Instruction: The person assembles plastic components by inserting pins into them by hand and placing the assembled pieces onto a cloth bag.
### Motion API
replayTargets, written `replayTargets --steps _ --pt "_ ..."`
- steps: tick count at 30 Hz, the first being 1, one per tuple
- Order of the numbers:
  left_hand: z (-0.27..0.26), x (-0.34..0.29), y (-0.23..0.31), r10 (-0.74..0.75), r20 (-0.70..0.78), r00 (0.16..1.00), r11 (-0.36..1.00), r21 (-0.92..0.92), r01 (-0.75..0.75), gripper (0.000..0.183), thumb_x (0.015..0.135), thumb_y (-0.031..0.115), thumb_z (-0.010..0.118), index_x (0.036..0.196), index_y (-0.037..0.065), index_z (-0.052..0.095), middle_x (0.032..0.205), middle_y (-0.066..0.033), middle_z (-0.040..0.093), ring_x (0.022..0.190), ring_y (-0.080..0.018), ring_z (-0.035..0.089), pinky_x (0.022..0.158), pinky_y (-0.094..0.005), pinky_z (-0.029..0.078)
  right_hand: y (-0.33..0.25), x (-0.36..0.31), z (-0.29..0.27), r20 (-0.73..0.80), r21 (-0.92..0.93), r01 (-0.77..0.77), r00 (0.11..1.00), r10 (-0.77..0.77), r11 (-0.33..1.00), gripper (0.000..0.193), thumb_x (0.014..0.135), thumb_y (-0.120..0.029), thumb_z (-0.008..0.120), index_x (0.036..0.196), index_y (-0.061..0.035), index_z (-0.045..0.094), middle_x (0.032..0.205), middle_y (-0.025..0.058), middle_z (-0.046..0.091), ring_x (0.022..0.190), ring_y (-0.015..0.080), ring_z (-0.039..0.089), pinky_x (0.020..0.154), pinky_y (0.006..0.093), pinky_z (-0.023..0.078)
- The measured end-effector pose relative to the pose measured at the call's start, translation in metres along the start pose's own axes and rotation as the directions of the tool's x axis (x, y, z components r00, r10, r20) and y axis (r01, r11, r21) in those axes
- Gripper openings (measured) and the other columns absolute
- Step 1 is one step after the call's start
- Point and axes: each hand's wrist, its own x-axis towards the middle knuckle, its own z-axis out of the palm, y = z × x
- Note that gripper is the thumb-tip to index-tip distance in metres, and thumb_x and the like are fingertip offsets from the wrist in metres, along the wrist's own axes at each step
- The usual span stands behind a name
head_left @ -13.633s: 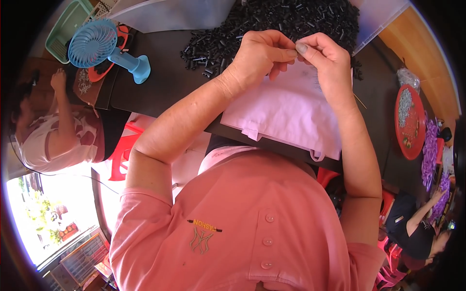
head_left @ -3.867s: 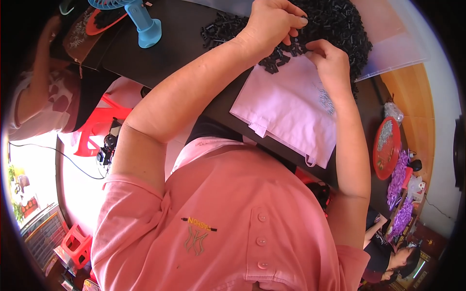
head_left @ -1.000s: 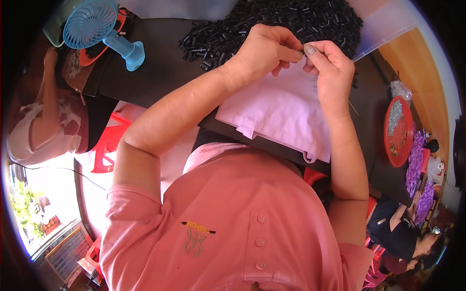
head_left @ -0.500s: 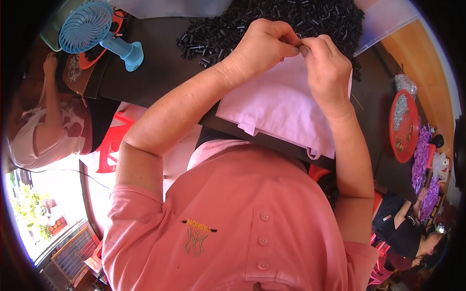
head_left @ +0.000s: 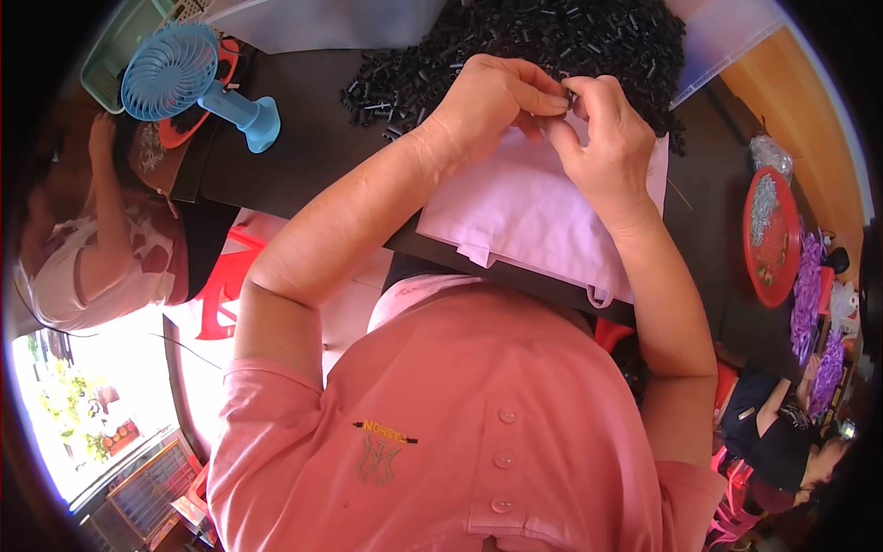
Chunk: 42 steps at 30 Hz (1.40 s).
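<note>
My left hand (head_left: 492, 103) and my right hand (head_left: 605, 152) meet at the near edge of a big heap of small black tube-shaped pieces (head_left: 570, 41). Thumb and fingers of each are pinched together around a small dark piece (head_left: 569, 96), mostly covered by the fingertips. Its exact shape cannot be made out. Beneath both hands, a pale pink cloth bag (head_left: 533, 207) with short loops lies flat on the dark table (head_left: 276, 87), reaching over its near edge.
A blue desk fan (head_left: 175, 74) stands on the left. To the right lies a red oval tray (head_left: 771, 244) with small silvery pieces, near purple bundles (head_left: 807, 294). Clear plastic bins (head_left: 322, 23) flank the heap. Other people sit at left (head_left: 101, 248) and lower right (head_left: 773, 432).
The right hand's fingers have spread and shifted slightly, and a dark piece now shows between the fingertips. The left hand has dropped a little nearer. The whole view has shifted slightly.
</note>
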Motion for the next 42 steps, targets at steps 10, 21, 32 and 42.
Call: replayTargets --steps 10,21,32,42 --pt "0.000 0.000 0.003 -0.059 0.110 0.992 0.981 -0.180 0.078 0.017 0.092 0.012 0.062 0.095 -0.004 0.066 0.086 -0.0093 0.065 0.075 -0.0167 0.062 0.059 -0.0300 0.051 0.003 0.003 -0.010 -0.079 -0.011 0.114 0.990 -0.114 0.993 0.026 0.060 -0.006 0.073 0.081 -0.0048 0.058 0.066 0.0050 0.053 0.052 0.0214 0.054 0.046 0.0321 0.042" --pt "0.011 -0.008 0.007 0.091 0.082 0.992 0.996 -0.006 -0.091 0.016 0.085 0.013 0.071 0.088 -0.003 0.069 0.077 -0.0093 0.067 0.065 -0.0150 0.061 0.057 -0.0263 0.048 0.005 0.005 -0.006 -0.044 0.177 0.078 0.997 -0.071 0.981 0.026 0.071 -0.006 0.076 0.091 -0.0049 0.060 0.071 0.0062 0.057 0.057 0.0197 0.058 0.052 0.0309 0.047" --pt "-0.053 -0.009 0.156 0.731 -0.169 0.661 0.354 0.922 -0.156 0.014 0.078 0.012 0.069 0.083 -0.002 0.067 0.072 -0.0080 0.064 0.059 -0.0175 0.060 0.056 -0.0283 0.047 0.005 0.029 -0.050 -0.070 0.673 -0.330 0.863 0.500 0.662 0.018 0.085 -0.004 0.070 0.102 0.0000 0.067 0.075 0.0012 0.063 0.064 0.0066 0.055 0.061 0.0196 0.041" --pt "0.021 0.047 -0.009 0.487 0.419 0.766 -0.013 0.881 -0.474 0.011 0.077 0.011 0.066 0.087 0.006 0.067 0.088 -0.0092 0.063 0.084 -0.0289 0.064 0.071 -0.0401 0.052 0.004 0.032 -0.073 -0.001 0.733 -0.380 0.829 0.559 0.564 0.013 0.085 -0.005 0.067 0.096 0.0014 0.068 0.070 0.0002 0.060 0.061 0.0074 0.056 0.057 0.0190 0.037"
